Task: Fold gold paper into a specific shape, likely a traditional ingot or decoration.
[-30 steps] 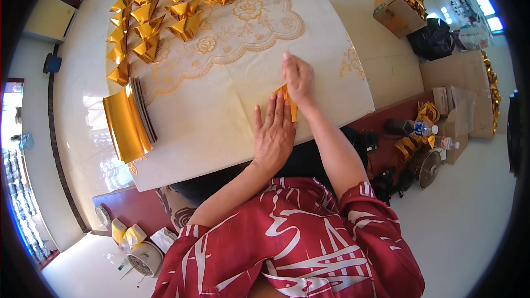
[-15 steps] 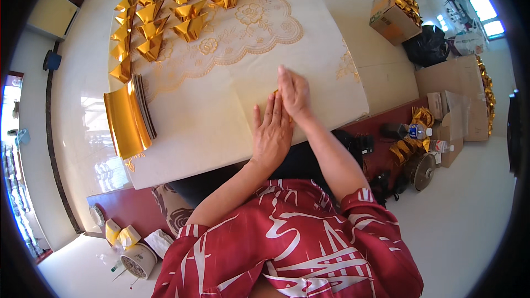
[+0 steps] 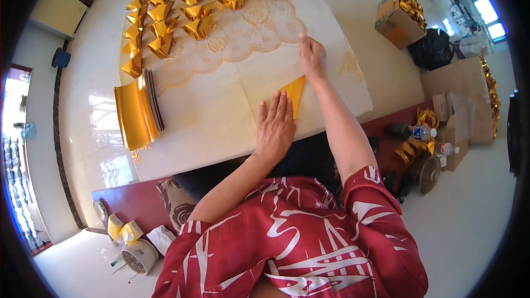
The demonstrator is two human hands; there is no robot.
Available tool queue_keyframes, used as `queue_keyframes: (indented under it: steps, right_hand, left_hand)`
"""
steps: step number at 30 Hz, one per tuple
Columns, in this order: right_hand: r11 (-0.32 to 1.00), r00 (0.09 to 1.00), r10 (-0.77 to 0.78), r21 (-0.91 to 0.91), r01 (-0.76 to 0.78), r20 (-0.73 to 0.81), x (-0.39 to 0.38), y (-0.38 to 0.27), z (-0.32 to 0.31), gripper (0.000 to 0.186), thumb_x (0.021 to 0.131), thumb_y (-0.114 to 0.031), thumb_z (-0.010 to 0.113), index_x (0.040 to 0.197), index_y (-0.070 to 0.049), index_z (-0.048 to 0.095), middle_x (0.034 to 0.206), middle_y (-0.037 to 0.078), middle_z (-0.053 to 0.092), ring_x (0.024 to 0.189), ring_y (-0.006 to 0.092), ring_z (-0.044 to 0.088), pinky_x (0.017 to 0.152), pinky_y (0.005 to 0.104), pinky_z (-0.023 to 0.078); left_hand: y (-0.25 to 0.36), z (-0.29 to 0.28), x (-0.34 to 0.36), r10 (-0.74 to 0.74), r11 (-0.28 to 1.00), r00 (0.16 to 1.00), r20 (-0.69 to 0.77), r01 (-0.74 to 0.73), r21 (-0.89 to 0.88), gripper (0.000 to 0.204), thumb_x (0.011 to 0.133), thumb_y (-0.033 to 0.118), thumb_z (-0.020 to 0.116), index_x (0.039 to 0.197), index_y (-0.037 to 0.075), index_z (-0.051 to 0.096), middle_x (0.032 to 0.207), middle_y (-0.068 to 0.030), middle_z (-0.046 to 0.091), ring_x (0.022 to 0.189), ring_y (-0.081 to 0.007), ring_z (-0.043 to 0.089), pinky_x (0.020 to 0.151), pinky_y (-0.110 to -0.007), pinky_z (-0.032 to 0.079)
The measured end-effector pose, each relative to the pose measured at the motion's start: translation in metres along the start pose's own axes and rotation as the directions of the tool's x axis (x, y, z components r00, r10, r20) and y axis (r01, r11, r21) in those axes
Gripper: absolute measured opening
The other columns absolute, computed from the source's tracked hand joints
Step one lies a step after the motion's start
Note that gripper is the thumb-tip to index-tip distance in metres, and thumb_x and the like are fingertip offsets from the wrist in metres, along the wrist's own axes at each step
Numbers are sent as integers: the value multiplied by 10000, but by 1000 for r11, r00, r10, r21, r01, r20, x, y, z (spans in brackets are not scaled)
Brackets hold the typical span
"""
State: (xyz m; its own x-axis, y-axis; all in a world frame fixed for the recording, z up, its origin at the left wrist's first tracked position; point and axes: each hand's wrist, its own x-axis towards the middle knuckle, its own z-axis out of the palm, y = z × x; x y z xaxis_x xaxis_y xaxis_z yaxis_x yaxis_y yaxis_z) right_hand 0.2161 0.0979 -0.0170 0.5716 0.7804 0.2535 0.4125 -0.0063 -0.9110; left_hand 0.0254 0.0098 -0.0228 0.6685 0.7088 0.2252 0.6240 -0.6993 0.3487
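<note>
A gold foil paper [image 3: 294, 92], folded to a pointed triangle, lies near the front of the cloth-covered table [image 3: 210, 127]. My left hand [image 3: 275, 128] rests flat on its left part with the fingers stretched out, hiding some of it. Beyond the paper's tip, my right hand [image 3: 313, 59] is apart from it, fingers curled in and thumb pointing away from me; nothing shows in it. To the left, a stack of gold foil sheets [image 3: 131, 115] curves upward. Folded gold ingot shapes [image 3: 200, 26] stand in rows over the far left of the table.
On the right, a cardboard box [image 3: 393, 22] holds gold folded pieces, with a black bag [image 3: 432, 49] beside it. Bottles [image 3: 422, 132] and a round lid [image 3: 427, 175] sit on the bench at right. A bucket [image 3: 139, 256] is at lower left.
My right hand has lifted off the folded paper and moved away from me and to the right, uncovering the triangle's tip. My left hand stays flat on the paper.
</note>
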Motion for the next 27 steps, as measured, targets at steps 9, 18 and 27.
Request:
queue_keyframes:
  steps: [9,18,27]
  right_hand:
    - [834,873,-420,-274,479,247,-104,-13,-50,167,896,-71,627,1057,-29,641,1063,155,682,1001,332,655,847,417,529]
    - [883,900,-298,-268,386,317,-174,-37,-49,382,889,16,525,1269,-4,557,1266,177,616,1223,349,568,1070,471,416]
    - [817,863,-279,-369,444,420,-169,-38,-65,384,958,-62,486,1337,1,499,1307,156,596,1303,324,502,1110,498,354]
  left_hand:
    - [-29,-28,8,235,966,967,96,-243,83,422,915,156,506,1301,-6,567,1481,-135,458,1438,-267,349,1171,-530,240]
    - [-8,-13,7,39,996,999,8,-40,78,454,910,142,505,1315,-63,516,1472,-230,427,1419,-346,357,1164,-510,266]
    - [-10,-9,-21,72,993,996,-47,-76,-92,531,903,210,582,1399,56,472,1495,-294,347,1427,-452,295,1147,-548,273]
